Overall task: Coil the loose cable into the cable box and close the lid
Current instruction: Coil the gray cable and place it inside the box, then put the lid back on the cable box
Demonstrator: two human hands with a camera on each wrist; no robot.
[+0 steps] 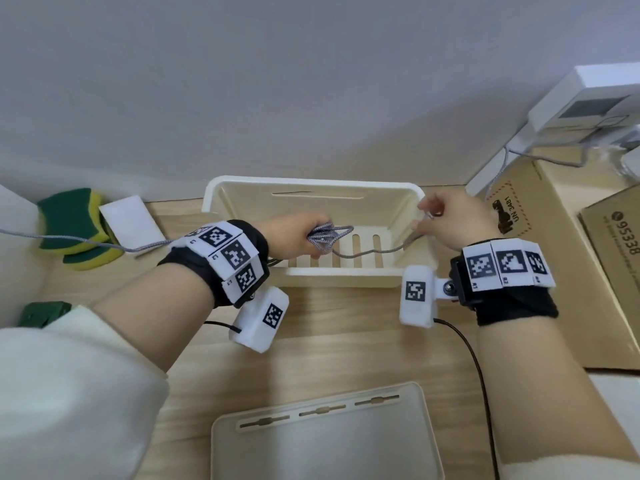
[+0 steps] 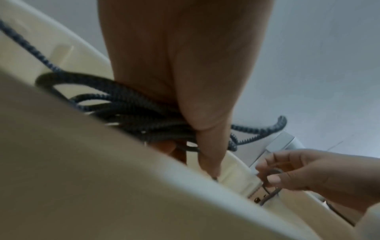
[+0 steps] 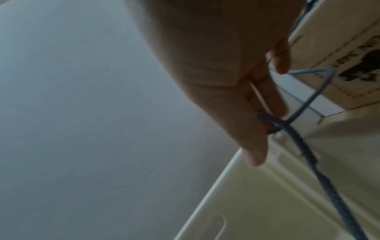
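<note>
**Cable half coiled over open box, both hands on it**

Grey braided cable (image 1: 325,237) is sitting bunched in several loops over the left part of the cream cable box (image 1: 311,188), held above the slotted floor. One strand is running from the bundle across the box floor to the right wall and up; another strand is trailing left out of the box, over the table (image 1: 329,327) and past the sponges (image 1: 74,230).

Left hand (image 1: 294,240) is gripping the looped bundle, fingers curled around it; left wrist view is showing the loops (image 2: 131,112) pressed between the fingers (image 2: 207,123) and the palm, with the box rim (image 2: 236,168) just below.

Right hand (image 1: 450,220) is hovering over the box's right rim, pinching the cable; right wrist view is showing the strand (image 3: 308,154) looped around the fingers (image 3: 255,142), thumb and fingertips closed on it, the line dropping into the box.

Lid (image 1: 325,441) is lying flat on the table near the person, apart from the box, so the box is standing open.

Green-yellow sponges and a white card (image 1: 128,220) are lying left of the box. Cardboard boxes (image 1: 540,244) are sitting to the right, with a white device (image 1: 595,98) behind them
</note>
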